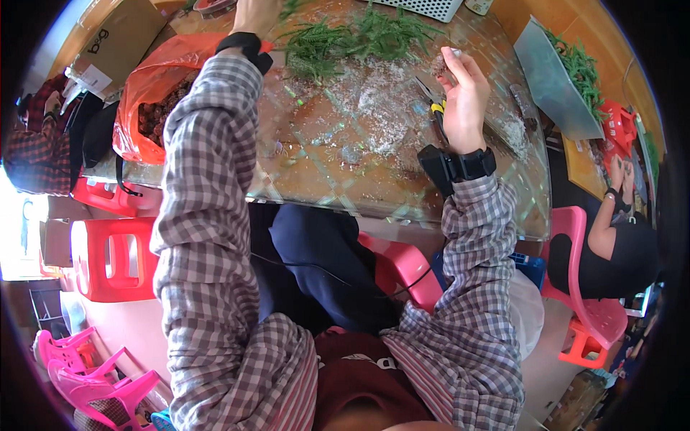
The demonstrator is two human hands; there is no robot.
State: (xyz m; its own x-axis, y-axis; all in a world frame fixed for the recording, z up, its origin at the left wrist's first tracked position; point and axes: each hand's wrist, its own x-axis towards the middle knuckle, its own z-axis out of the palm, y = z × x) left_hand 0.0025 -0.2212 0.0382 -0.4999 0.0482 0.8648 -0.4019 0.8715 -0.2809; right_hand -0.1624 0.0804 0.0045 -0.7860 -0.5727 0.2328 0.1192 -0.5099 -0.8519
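Observation:
My right hand (466,97) is raised over the right part of the table, its fingers closed on a small brown pinecone (439,67). Right beside its palm lie pliers (434,106) with black and yellow handles. My left hand (257,13) reaches to the far edge of the view, where its fingers are cut off. A bit of green sprig shows next to it; whether the hand holds it is unclear. Green artificial pine sprigs (359,39) lie in a heap between my hands. White flakes (381,108) are scattered over the table (309,169).
An orange-red plastic bag (133,122) of brown pinecones sits left of my left arm, near a cardboard box (126,43). A white perforated basket (431,8) stands at the back. At right are a clear bin (557,86) with greenery and a seated person (611,244); another person (39,147) is at left.

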